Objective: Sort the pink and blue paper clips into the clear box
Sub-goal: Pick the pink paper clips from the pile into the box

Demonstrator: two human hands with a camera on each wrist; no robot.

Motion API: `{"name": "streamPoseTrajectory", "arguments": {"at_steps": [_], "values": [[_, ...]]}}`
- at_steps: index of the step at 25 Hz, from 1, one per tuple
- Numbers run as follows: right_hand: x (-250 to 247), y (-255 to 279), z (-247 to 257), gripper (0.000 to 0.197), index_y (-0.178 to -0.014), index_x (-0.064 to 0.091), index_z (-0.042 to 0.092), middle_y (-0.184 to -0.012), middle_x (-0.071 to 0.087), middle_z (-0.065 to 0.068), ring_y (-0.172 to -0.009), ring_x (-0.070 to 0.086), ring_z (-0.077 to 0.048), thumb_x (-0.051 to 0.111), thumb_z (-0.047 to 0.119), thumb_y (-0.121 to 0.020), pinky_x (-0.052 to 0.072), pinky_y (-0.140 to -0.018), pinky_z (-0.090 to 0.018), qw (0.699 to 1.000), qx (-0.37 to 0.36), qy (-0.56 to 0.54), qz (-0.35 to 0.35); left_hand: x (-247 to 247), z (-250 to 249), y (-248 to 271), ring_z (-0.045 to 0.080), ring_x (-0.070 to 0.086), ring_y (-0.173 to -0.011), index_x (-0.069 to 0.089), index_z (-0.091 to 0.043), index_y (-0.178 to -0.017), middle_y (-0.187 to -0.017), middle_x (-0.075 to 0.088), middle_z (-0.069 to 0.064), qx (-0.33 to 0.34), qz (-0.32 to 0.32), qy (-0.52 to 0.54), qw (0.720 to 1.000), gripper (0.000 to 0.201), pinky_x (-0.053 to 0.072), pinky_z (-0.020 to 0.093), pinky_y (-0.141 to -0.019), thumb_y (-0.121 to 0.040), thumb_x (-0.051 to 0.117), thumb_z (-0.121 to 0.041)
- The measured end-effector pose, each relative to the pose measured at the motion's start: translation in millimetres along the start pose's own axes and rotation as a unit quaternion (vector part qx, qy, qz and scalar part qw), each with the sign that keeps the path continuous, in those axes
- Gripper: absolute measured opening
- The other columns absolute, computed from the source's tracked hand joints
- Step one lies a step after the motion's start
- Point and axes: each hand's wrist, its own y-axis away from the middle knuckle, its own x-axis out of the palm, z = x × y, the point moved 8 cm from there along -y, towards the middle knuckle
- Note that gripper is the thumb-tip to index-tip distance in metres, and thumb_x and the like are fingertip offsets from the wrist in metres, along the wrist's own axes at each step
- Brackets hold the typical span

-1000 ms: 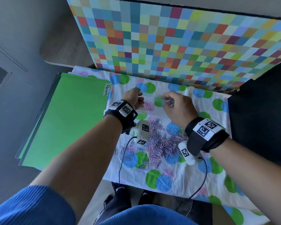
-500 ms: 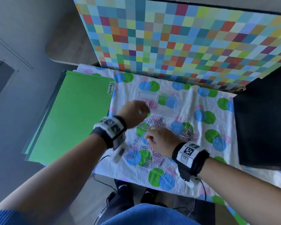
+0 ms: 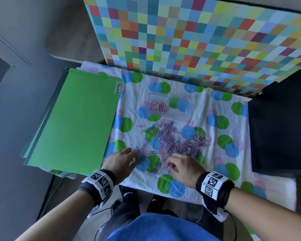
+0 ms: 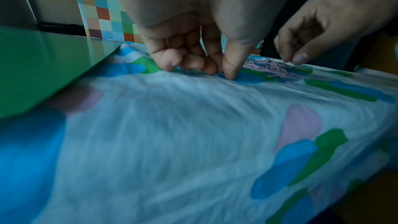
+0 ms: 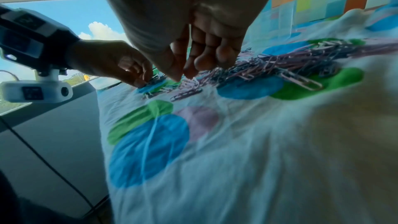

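A clear box (image 3: 178, 113) stands at the back of the dotted cloth; pink clips (image 3: 157, 106) lie in its left compartment, and the right one shows only cloth. In front of it spreads a mixed pile of pink and blue paper clips (image 3: 177, 140). My left hand (image 3: 134, 157) is at the pile's near left corner, its thumb and curled fingers (image 4: 226, 67) down on blue clips (image 5: 154, 79). My right hand (image 3: 169, 164) is at the pile's near edge, thumb and forefinger (image 5: 176, 72) pinched together on a pink clip (image 5: 191, 83).
A green folder labelled "Permits" (image 3: 73, 122) lies along the cloth's left side. A checkered board (image 3: 198, 40) stands upright behind the box. A black surface (image 3: 278, 133) borders the right. The table's front edge runs just behind my wrists.
Both hands have drawn back from the clear box to the near edge of the clip pile. The left hand moved to the pile's left corner, the right to its front.
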Motion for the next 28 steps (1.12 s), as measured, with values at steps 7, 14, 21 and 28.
{"name": "streamPoseTrajectory", "arguments": {"at_steps": [7, 14, 21, 28], "values": [[11.8, -7.3, 15.6, 0.006, -0.086, 0.062, 0.014, -0.086, 0.060, 0.000, -0.071, 0.057, -0.016, 0.056, 0.015, -0.087, 0.046, -0.060, -0.026, 1.000, -0.021, -0.005, -0.013, -8.0, -6.0, -6.6, 0.016, 0.058, -0.081, 0.057, -0.019, -0.092, -0.094, 0.059, -0.003, 0.013, -0.049, 0.053, 0.997, 0.005, 0.051, 0.030, -0.064, -0.093, 0.053, -0.022], [23.9, -17.4, 21.3, 0.014, -0.093, 0.062, 0.013, -0.093, 0.056, 0.000, -0.081, 0.055, -0.017, 0.052, 0.023, -0.092, 0.048, -0.068, -0.028, 0.998, -0.025, 0.046, 0.044, -14.5, -12.0, -11.6, 0.013, 0.069, -0.083, 0.065, -0.022, -0.115, -0.103, 0.072, -0.002, -0.003, -0.064, 0.134, 0.989, 0.025, 0.057, 0.030, -0.078, -0.092, 0.056, -0.017], [0.1, -33.3, 10.8, 0.008, -0.088, 0.059, 0.008, -0.089, 0.059, -0.003, -0.074, 0.055, -0.017, 0.053, 0.011, -0.092, 0.042, -0.062, -0.024, 0.999, 0.029, -0.036, -0.029, -17.7, -21.8, -18.6, 0.022, 0.066, -0.076, 0.062, -0.014, -0.098, -0.090, 0.071, 0.004, -0.014, -0.086, 0.166, 0.982, 0.016, 0.054, 0.035, -0.069, -0.090, 0.049, -0.008], [-20.6, -26.3, -9.0, 0.019, -0.097, 0.065, 0.010, -0.089, 0.063, 0.006, -0.078, 0.055, -0.007, 0.050, 0.002, -0.088, 0.042, -0.071, -0.017, 0.987, 0.068, -0.123, -0.084, 17.2, -57.0, -10.6, 0.016, 0.054, -0.091, 0.055, -0.019, -0.100, -0.101, 0.053, -0.002, 0.052, 0.043, 0.044, 0.997, 0.019, 0.047, 0.029, -0.075, -0.092, 0.045, -0.034]]}}
